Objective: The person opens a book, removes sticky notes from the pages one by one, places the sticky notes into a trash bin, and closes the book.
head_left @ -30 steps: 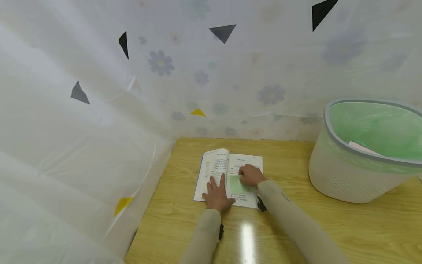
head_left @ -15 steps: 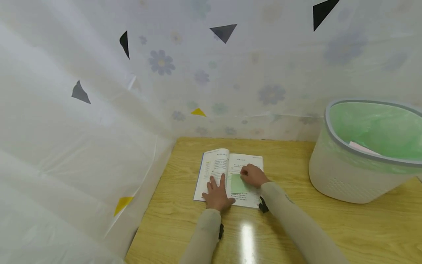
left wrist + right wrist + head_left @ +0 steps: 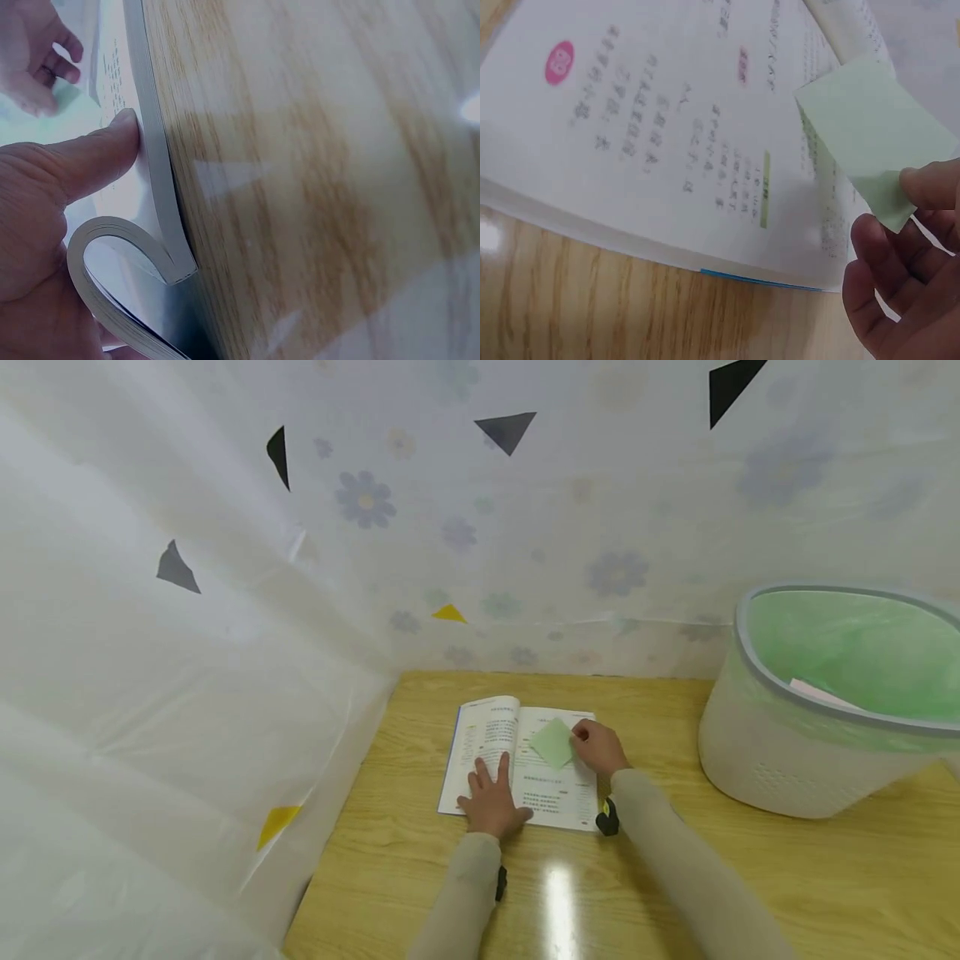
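An open book (image 3: pixel 551 797) with printed text lies on the wooden table, its left pages arching up near the spine. My left hand (image 3: pixel 491 806) rests spread across the lower middle of the book; in the left wrist view its thumb (image 3: pixel 105 154) presses near the page edge. Between thumb and fingertips my right hand (image 3: pixel 598 747) pinches one corner of a light green sticky note (image 3: pixel 552 743). The right wrist view shows the note (image 3: pixel 874 127) tilted over the right page, with bare print visible below it.
A pale waste bin (image 3: pixel 780 760) with a green liner stands on the table at the right, a pink paper piece (image 3: pixel 821 693) inside. White sheeting (image 3: pixel 187 693) hangs along the left side, and a flower-patterned sheet (image 3: pixel 615 527) rises behind the table.
My right hand has moved up and to the right, turning and lifting the green sticky note off the printed lines it covered. My left hand has stayed in place on the book.
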`<state>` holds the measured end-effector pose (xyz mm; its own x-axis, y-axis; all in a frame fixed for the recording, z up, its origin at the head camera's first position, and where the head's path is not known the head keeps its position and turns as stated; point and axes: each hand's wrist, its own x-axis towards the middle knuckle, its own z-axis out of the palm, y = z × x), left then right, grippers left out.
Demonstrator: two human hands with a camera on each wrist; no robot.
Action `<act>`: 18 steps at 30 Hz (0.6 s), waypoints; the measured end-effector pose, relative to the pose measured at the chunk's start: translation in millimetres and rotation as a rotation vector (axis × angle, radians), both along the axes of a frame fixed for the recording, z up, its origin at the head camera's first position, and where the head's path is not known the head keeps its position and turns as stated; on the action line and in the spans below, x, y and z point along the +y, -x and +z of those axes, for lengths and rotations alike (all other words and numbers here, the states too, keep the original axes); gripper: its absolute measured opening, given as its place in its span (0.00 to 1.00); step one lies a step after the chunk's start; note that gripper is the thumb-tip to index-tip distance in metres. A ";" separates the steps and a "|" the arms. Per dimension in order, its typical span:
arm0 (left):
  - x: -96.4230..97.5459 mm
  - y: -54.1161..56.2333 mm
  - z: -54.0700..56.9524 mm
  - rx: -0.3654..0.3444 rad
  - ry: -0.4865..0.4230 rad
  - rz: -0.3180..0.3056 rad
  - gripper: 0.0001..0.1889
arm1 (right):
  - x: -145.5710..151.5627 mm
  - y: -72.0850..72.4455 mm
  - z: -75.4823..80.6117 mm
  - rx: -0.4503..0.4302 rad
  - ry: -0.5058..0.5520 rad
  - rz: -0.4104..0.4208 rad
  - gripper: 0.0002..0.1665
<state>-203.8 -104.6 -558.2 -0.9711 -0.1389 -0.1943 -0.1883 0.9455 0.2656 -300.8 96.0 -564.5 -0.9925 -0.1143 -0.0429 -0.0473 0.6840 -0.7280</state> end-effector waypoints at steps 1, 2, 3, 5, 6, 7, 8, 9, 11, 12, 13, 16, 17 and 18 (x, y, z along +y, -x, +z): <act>-0.6 0.3 1.0 0.001 0.000 0.000 0.57 | 1.8 -1.0 2.1 0.005 0.009 0.002 0.12; -1.3 0.5 2.6 -0.001 -0.003 0.000 0.57 | 3.0 -2.6 4.3 0.013 0.022 0.003 0.12; -1.8 0.7 4.4 0.000 -0.004 -0.001 0.57 | 4.1 -4.4 5.9 0.024 0.037 0.003 0.13; -2.0 1.5 6.1 -0.004 -0.007 -0.002 0.57 | 6.8 -8.1 8.1 0.053 0.063 -0.001 0.13; -1.8 1.9 6.3 -0.008 -0.007 -0.003 0.57 | 8.2 -10.7 9.7 0.068 0.075 -0.004 0.13; -1.6 2.4 6.5 -0.007 -0.013 -0.004 0.57 | 8.9 -14.1 12.8 0.078 0.091 -0.010 0.13; -1.3 2.9 6.5 -0.008 -0.018 -0.003 0.57 | 9.4 -17.8 16.9 0.094 0.104 -0.012 0.13; -1.0 3.3 5.9 -0.013 -0.017 -0.001 0.57 | 9.6 -21.9 22.0 0.114 0.118 -0.010 0.13; -0.7 3.5 4.6 -0.010 -0.023 0.002 0.57 | 10.3 -31.9 36.7 0.154 0.146 -0.006 0.14; -0.7 3.6 3.7 -0.006 -0.024 0.000 0.57 | 10.9 -37.8 45.9 0.179 0.163 -0.004 0.13; -0.9 3.4 2.7 -0.003 -0.024 -0.001 0.57 | 11.6 -44.1 56.4 0.206 0.177 -0.005 0.13; -2.2 2.7 -0.1 0.011 -0.017 -0.010 0.57 | 18.0 -63.6 90.3 0.320 0.194 -0.022 0.12; -3.0 2.6 -0.8 0.015 -0.016 -0.012 0.57 | 20.9 -70.3 102.4 0.361 0.194 -0.037 0.12; -3.4 2.9 -1.5 0.020 -0.011 -0.013 0.57 | 24.7 -75.8 113.3 0.419 0.204 -0.049 0.12</act>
